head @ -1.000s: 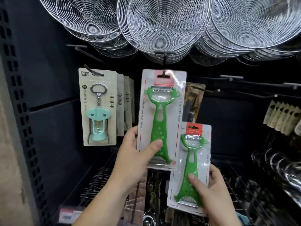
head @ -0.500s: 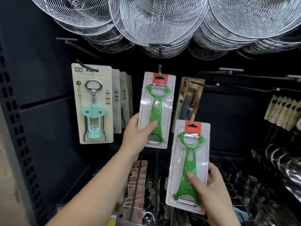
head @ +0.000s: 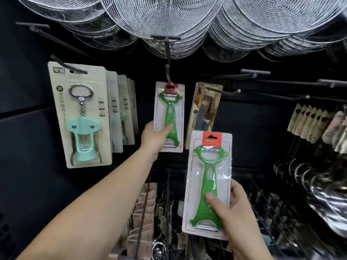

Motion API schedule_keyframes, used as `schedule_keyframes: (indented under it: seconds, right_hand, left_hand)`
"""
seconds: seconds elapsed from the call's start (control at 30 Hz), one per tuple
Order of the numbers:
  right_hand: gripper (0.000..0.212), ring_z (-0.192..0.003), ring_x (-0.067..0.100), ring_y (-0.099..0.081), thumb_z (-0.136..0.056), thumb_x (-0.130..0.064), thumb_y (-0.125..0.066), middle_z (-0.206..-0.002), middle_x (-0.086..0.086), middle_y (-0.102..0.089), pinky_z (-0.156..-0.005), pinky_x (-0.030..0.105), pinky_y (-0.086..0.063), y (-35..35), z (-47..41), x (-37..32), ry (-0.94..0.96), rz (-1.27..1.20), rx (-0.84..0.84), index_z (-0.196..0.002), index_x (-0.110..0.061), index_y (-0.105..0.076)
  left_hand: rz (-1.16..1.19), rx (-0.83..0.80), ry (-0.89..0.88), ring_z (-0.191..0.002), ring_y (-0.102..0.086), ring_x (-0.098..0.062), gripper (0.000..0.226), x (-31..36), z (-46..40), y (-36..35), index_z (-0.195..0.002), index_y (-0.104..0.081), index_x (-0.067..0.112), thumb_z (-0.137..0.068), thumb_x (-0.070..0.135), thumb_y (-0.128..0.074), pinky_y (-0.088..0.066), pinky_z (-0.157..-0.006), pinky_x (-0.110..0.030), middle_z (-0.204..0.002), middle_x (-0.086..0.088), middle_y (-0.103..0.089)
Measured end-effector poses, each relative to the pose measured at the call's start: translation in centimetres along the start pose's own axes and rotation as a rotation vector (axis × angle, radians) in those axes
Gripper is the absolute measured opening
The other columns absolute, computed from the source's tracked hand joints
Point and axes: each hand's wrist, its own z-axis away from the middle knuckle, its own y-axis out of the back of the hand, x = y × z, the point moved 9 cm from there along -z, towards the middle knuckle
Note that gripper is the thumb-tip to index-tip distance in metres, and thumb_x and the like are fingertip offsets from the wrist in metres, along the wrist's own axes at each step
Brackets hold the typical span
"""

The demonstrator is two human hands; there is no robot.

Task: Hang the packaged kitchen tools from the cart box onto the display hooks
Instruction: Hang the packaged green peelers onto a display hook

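— Peelers, 2 of them, green, each sealed in a clear blister on a white card with a red header. Where is the far peeler pack (head: pixel 169 117)?

— Up at the centre display hook (head: pixel 167 59), its red header right at the hook's tip; whether the hole is threaded on, I cannot tell. The left hand (head: pixel 155 137) grips its lower edge, thumb across the front of the blister, fingers curled behind the card.

— And the near peeler pack (head: pixel 208 182)?

— Held upright in the right hand (head: pixel 232 211), lower and to the right, well apart from the hook. The thumb presses on the green handle, fingers wrapped behind the card.

— What hangs around them?

— Left of the hook, a row of corkscrew packs (head: pixel 82 117), mint-coloured tool in front, several cards behind it. Just right of the far pack, a knife pack (head: pixel 203 113) on its own peg. Wire strainers (head: pixel 169 19) overlap along the top. At far right, tan-tagged utensils (head: pixel 308 122) hang in a row.

— Any box visible?

— Below the hands, only more carded goods (head: pixel 144 212) standing on lower pegs.
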Motion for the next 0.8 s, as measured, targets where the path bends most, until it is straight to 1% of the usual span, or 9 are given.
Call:
schedule_keyframes:
  seconds: [0.07,0.13,0.23,0.37,0.47,0.57,0.6,0.7,0.8]
  right_hand:
    - [0.051,-0.095,0.023,-0.074,-0.081,-0.002,-0.075,-0.104,0.003,-0.076,-0.087,0.048,-0.058,-0.3,0.0,-0.2,0.005,0.002,-0.015,-0.122,-0.024,-0.054]
    - [0.050,-0.097,0.023,-0.074,-0.082,-0.003,-0.075,-0.106,0.002,-0.076,-0.088,0.047,-0.058,-0.8,0.1,-0.5,0.012,0.004,-0.034,-0.121,-0.026,-0.055]
    - [0.050,-0.098,0.023,-0.073,-0.082,-0.001,-0.074,-0.106,0.002,-0.076,-0.089,0.048,-0.057,-1.7,0.1,-0.5,0.011,-0.006,-0.055,-0.119,-0.027,-0.054]
    - [0.051,-0.100,0.026,-0.073,-0.079,-0.002,-0.075,-0.108,0.005,-0.075,-0.091,0.053,-0.056,-2.9,0.1,-0.7,0.022,-0.012,-0.079,-0.120,-0.025,-0.055]
    - [0.052,-0.102,0.023,-0.072,-0.079,-0.004,-0.076,-0.110,0.003,-0.075,-0.093,0.052,-0.055,-4.0,0.2,-1.4,0.053,-0.006,-0.103,-0.121,-0.026,-0.055]
    - [0.051,-0.102,0.020,-0.072,-0.081,-0.002,-0.075,-0.111,0.001,-0.074,-0.090,0.048,-0.057,-5.4,0.6,-3.0,0.097,-0.003,-0.137,-0.121,-0.027,-0.056]
    - [0.051,-0.102,0.020,-0.072,-0.081,-0.002,-0.074,-0.110,0.000,-0.074,-0.088,0.046,-0.058,-6.0,0.8,-3.6,0.115,-0.004,-0.154,-0.121,-0.027,-0.055]
    - [0.053,-0.100,0.020,-0.073,-0.078,-0.006,-0.075,-0.109,0.000,-0.075,-0.081,0.039,-0.061,-7.5,1.4,-5.6,0.170,-0.023,-0.210,-0.122,-0.027,-0.054]
    - [0.057,-0.100,0.020,-0.073,-0.071,-0.017,-0.077,-0.108,0.000,-0.075,-0.085,0.045,-0.060,-8.8,2.0,-7.2,0.220,-0.018,-0.243,-0.122,-0.028,-0.054]
  left_hand:
    - [-0.038,0.019,0.018,-0.112,-0.065,-0.018,0.057,-0.4,-0.3,0.2,-0.136,-0.055,0.011,-0.088,0.031,-0.076,-0.052,-0.095,-0.031,-0.126,-0.001,-0.066]
    - [-0.105,0.026,0.062,-0.124,-0.055,-0.019,0.081,-1.2,-0.3,0.8,-0.153,-0.033,0.011,-0.088,0.034,-0.075,-0.047,-0.102,-0.032,-0.140,-0.001,-0.054]
    - [-0.219,0.034,0.126,-0.140,-0.042,-0.031,0.096,-2.5,0.0,2.2,-0.159,-0.018,0.013,-0.086,0.038,-0.076,-0.039,-0.115,-0.042,-0.157,-0.015,-0.038]
    - [-0.179,0.000,0.097,-0.136,-0.048,-0.024,0.062,-1.4,3.9,3.6,-0.148,-0.044,0.015,-0.094,0.037,-0.067,-0.038,-0.105,-0.029,-0.148,-0.009,-0.049]
    - [-0.040,-0.096,0.060,-0.121,-0.059,-0.016,0.026,-0.1,8.8,4.3,-0.118,-0.059,0.030,-0.098,0.046,-0.056,-0.045,-0.106,-0.036,-0.127,0.004,-0.061]
    - [0.048,-0.244,0.020,-0.110,-0.067,-0.013,0.036,0.6,14.2,4.7,-0.114,-0.059,0.038,-0.087,0.061,-0.062,-0.054,-0.096,-0.036,-0.118,0.007,-0.069]
    - [0.048,-0.295,0.007,-0.107,-0.069,-0.012,0.044,0.8,15.8,4.6,-0.120,-0.057,0.037,-0.083,0.060,-0.068,-0.056,-0.092,-0.034,-0.116,0.008,-0.070]
    - [0.000,-0.403,-0.017,-0.105,-0.070,-0.008,0.060,0.4,18.9,4.4,-0.129,-0.049,0.033,-0.076,0.026,-0.078,-0.055,-0.084,-0.020,-0.110,0.013,-0.073]
    - [-0.055,-0.347,-0.074,-0.101,-0.072,-0.010,0.065,0.3,19.2,5.1,-0.128,-0.050,0.034,-0.077,0.005,-0.079,-0.055,-0.082,-0.018,-0.110,0.011,-0.074]
